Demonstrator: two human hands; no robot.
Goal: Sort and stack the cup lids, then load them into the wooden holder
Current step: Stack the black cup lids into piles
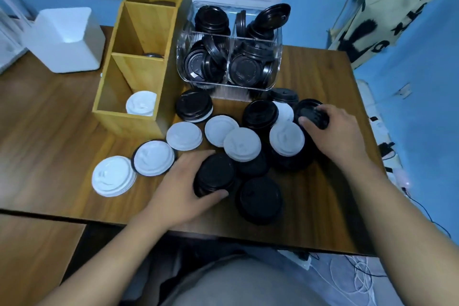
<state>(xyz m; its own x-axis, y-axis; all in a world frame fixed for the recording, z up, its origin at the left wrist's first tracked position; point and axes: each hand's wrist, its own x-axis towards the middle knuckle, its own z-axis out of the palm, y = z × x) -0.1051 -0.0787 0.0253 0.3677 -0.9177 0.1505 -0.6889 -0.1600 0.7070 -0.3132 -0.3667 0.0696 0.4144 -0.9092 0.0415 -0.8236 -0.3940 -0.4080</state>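
Wood table [62,136], both hands busy
I see left hand [183,186] gripping black stack [214,175] mid-frame, right hand [340,131] pinching black lid [309,112]

Scattered, partly stacked beside upright wooden holder [124,122]: black lids [259,197], white lids [242,144]; white stack [141,104] in nearest compartment.

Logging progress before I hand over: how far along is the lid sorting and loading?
Early. Done: stacked white lids sit in the wooden holder, nearest compartment; something dark shows in the middle one. In hand: the left hand grips a black stack, the right hand a black lid. Left: loose white lids and loose black lids on the table, more in the clear bin.
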